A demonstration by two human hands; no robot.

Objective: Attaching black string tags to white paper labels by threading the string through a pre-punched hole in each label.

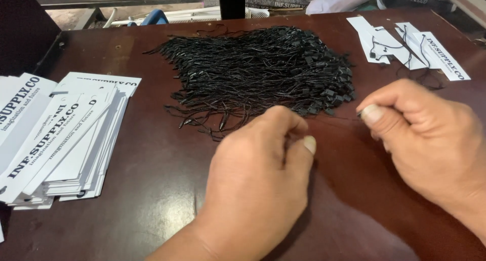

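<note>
A big heap of black tag strings (263, 71) with small plastic locks lies at the middle of the dark brown table (152, 154). My left hand (258, 180) and my right hand (430, 134) are just in front of the heap, pinching the two ends of one thin black string (334, 120) stretched between them. The left thumb and fingers are closed on its left end. The right thumb and forefinger grip its right end, near the heap's lower right edge.
A fanned stack of white paper tags (66, 134) with black print lies at the left. A few white tags with strings threaded through them (410, 46) lie at the far right corner. A metal frame and white items sit beyond the table's far edge.
</note>
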